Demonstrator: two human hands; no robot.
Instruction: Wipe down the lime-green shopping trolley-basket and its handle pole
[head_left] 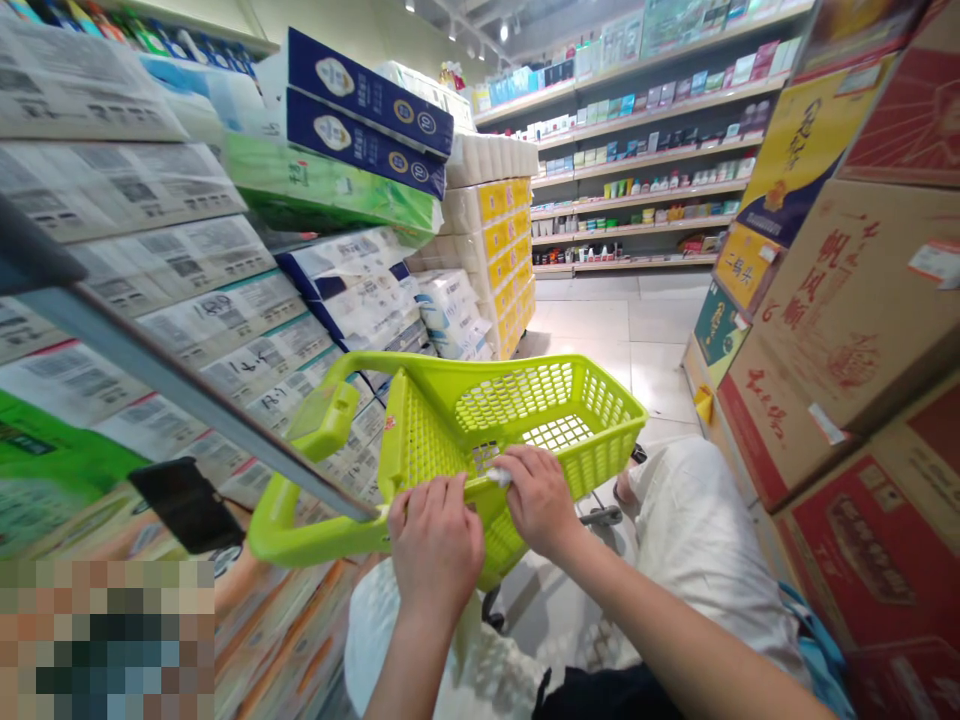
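Well, my left hand [437,540] is curled over the cart [431,440] at its near rim, and my right hand [538,500] grasps it just beside, a white scrap [499,476], perhaps tissue, at its fingers. The cart stands before me, between packs [127,180] leftward and boxes [832,330] rightward, shelves [637,263] beyond

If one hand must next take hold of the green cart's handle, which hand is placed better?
Probably the left hand: it rests on the basket's near rim, close to where the handle begins. The right hand is farther along the rim, and a small white thing shows at its fingers.
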